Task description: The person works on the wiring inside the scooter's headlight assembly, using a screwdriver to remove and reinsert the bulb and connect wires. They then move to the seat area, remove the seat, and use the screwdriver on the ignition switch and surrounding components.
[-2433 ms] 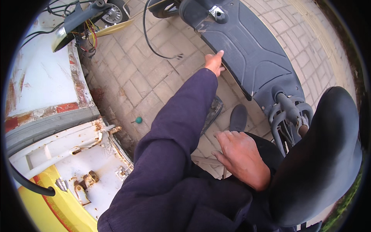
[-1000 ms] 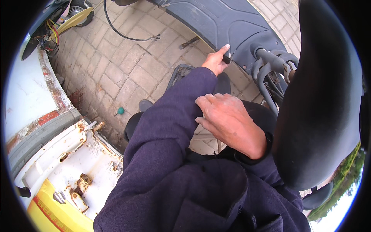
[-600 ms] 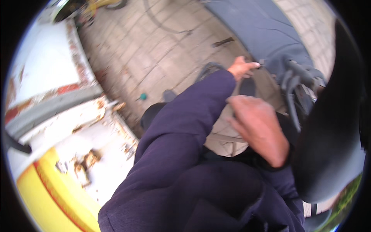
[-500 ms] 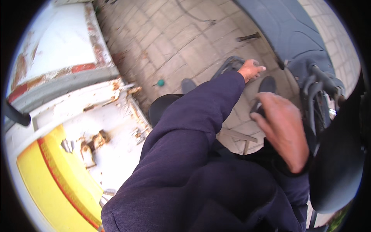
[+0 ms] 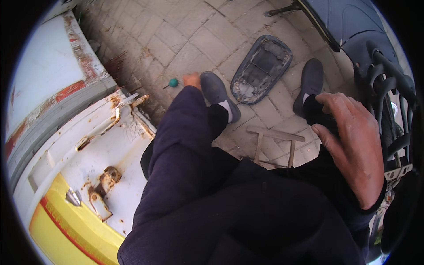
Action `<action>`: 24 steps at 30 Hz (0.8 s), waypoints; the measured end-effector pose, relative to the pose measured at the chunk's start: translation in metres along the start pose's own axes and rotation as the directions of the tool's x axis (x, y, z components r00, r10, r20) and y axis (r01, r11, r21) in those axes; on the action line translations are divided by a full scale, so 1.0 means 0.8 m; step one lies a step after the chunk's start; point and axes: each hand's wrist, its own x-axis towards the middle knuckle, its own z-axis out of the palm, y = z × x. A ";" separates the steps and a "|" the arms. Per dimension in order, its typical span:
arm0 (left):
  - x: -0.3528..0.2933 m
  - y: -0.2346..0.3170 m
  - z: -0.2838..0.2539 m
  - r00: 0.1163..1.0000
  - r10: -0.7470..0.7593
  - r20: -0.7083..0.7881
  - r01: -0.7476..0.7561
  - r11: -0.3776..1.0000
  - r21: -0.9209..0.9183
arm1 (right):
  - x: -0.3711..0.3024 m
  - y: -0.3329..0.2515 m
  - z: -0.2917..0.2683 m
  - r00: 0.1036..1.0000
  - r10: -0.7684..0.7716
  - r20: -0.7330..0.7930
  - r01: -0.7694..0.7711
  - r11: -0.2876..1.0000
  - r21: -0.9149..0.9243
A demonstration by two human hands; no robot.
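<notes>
Left hand (image 5: pixel 191 80) has swung down from the scooter to a small green-handled tool (image 5: pixel 172 82) on the paving — fingers hidden (grip unclear); right hand (image 5: pixel 351 145) rests open on the knee.

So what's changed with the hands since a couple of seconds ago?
The left hand left the grey scooter deck and swung down to the brick paving, now beside the green-handled tool; whether it touches it is unclear. The right hand stayed on the right knee. The dark cover panel lies between the shoes.
</notes>
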 end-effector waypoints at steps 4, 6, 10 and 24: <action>0.053 -0.042 -0.028 0.939 -0.240 -0.246 0.182 0.955 -0.236 | 0.015 -0.008 0.001 0.998 0.045 -0.038 -0.047 0.997 -0.059; 0.044 -0.075 -0.042 0.951 -0.244 -0.188 0.173 0.928 -0.330 | 0.016 -0.009 0.003 0.998 0.054 -0.012 -0.054 0.998 -0.018; 0.045 -0.111 -0.064 0.958 -0.285 -0.036 0.276 0.949 -0.155 | 0.011 -0.005 0.007 0.998 0.018 -0.055 -0.015 0.999 0.052; 0.063 -0.158 -0.049 0.985 -0.114 -0.126 0.139 0.968 0.210 | 0.026 0.003 -0.001 0.996 0.057 0.075 -0.059 0.998 0.029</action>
